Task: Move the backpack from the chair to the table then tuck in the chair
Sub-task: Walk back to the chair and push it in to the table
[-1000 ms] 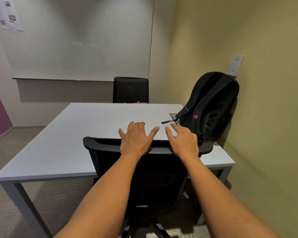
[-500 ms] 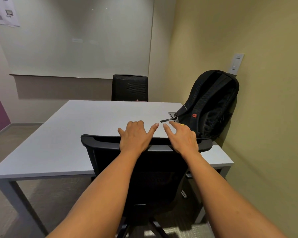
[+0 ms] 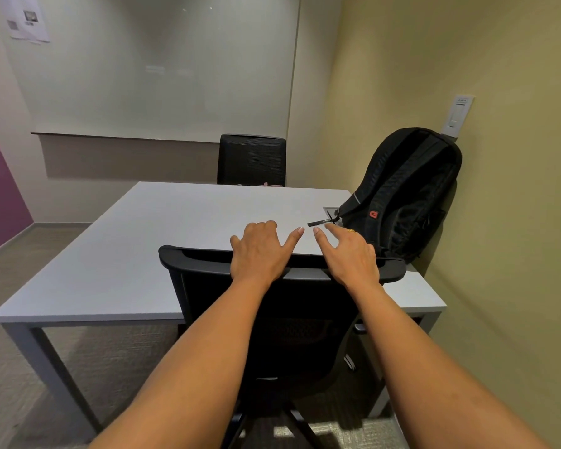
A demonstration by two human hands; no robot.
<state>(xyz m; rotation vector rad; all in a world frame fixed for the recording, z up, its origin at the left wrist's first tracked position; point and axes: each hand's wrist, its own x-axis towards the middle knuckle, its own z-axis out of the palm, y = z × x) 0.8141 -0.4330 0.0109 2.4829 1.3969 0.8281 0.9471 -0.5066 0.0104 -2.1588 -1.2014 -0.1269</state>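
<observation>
The black backpack stands upright on the right side of the grey table, leaning on the yellow wall. A black office chair stands at the table's near edge, its back towards me and its seat hidden below. My left hand lies on the top rail of the chair back, fingers bent over its front edge and thumb spread. My right hand rests its palm on the same rail just to the right, fingers stretched forward and apart, near the backpack's loose strap.
A second black chair is tucked in at the table's far side. A small hatch sits in the tabletop beside the backpack. The yellow wall with a switch plate is close on the right. Carpeted floor lies to the left.
The chair has rolled a little forward towards the table with both hands staying on its top rail. My left fingers have bent further over the rail. The backpack has not moved.
</observation>
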